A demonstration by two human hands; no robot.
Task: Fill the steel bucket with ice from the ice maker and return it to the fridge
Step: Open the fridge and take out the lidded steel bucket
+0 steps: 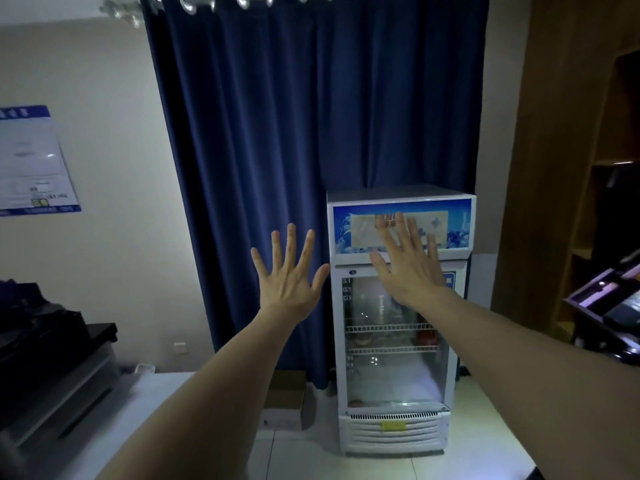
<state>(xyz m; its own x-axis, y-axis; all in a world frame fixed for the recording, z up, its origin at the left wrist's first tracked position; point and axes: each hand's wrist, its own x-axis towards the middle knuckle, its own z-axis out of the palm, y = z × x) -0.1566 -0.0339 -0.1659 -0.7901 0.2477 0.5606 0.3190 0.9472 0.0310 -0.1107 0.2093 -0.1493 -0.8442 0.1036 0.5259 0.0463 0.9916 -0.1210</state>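
Observation:
A white glass-door fridge [394, 372] with a blue header stands on the floor ahead, right of centre, its door closed. Wire shelves and dim items show behind the glass; a steel bucket cannot be made out. My left hand [289, 275] is raised in front of the blue curtain, fingers spread, holding nothing. My right hand [407, 263] is raised in front of the fridge's header and upper door, fingers spread, empty. Whether it touches the fridge cannot be told. At the lower left a steel-fronted machine [55, 393] stands on a counter; it may be the ice maker.
A dark blue curtain [311, 116] hangs behind the fridge. A cardboard box [284, 400] sits on the floor left of the fridge. Wooden shelving [588, 168] rises on the right, with a dark tilted tray [609, 306] in front. A poster [31, 161] hangs on the left wall.

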